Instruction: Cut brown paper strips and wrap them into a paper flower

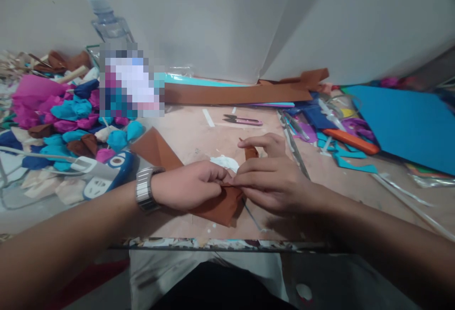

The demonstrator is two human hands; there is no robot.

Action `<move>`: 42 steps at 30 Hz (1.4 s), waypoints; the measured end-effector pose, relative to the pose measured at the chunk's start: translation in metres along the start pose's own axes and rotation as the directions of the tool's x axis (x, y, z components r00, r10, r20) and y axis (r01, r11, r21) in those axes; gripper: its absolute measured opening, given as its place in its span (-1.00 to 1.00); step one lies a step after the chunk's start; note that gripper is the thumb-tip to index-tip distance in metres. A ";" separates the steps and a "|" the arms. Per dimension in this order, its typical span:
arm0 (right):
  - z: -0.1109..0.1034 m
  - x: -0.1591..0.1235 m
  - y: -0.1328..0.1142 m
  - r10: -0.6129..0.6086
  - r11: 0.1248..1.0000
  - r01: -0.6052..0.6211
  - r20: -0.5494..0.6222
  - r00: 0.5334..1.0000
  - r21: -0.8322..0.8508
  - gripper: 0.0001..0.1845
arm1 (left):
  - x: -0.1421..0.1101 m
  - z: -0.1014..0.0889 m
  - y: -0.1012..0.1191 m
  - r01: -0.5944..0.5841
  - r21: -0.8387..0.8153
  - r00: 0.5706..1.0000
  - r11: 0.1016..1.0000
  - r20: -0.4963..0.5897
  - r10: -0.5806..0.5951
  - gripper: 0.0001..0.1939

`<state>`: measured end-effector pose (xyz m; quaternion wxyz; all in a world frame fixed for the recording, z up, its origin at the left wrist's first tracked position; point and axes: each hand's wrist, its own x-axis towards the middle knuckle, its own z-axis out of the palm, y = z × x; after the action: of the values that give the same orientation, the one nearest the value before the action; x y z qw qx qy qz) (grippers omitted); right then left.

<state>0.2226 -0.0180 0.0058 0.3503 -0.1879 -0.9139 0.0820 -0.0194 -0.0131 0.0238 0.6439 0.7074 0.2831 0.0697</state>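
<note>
Both hands meet over a sheet of brown paper [216,208] near the table's front edge. My left hand [190,184], with a metal watch at the wrist, pinches the paper's upper edge between thumb and curled fingers. My right hand [273,177] closes on the same edge from the right, its fingertips against those of my left. Behind its raised index finger shows a small rolled bit of brown paper [251,152]. A folded brown piece [154,146] extends up-left behind my left hand; whether it joins the held sheet is hidden. White paste [224,162] lies just beyond my fingers.
Pink-handled thread snips [243,120] lie beyond my hands. Long brown strips [234,94] run along the wall. At left are crumpled coloured paper bundles [76,108] and a blue-white power strip [110,175]. An orange cutter [351,141] and blue sheets [401,120] are at right.
</note>
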 end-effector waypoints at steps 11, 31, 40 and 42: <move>0.001 -0.002 0.001 0.034 0.999 -0.034 0.006 0.999 -0.017 -0.81 | 0.000 0.002 0.001 0.055 -0.041 0.996 0.998 -0.067 -0.057 -0.66; 0.002 -0.002 -0.001 0.071 0.997 -0.071 0.011 0.997 0.001 -0.86 | -0.001 0.003 0.000 0.075 0.032 0.994 0.997 -0.078 -0.073 -0.71; 0.000 0.000 0.000 0.009 0.999 -0.008 0.010 1.000 -0.053 -0.88 | 0.000 0.001 0.000 0.069 -0.081 0.996 0.994 -0.054 -0.074 -0.62; -0.001 0.001 0.000 0.031 0.999 -0.031 0.007 0.999 -0.044 -0.87 | -0.001 0.001 0.000 0.067 -0.062 0.996 0.996 -0.055 -0.070 -0.57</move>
<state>0.2229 -0.0176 0.0070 0.3411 -0.2093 -0.9139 0.0678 -0.0196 -0.0140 0.0237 0.6584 0.6754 0.3232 0.0764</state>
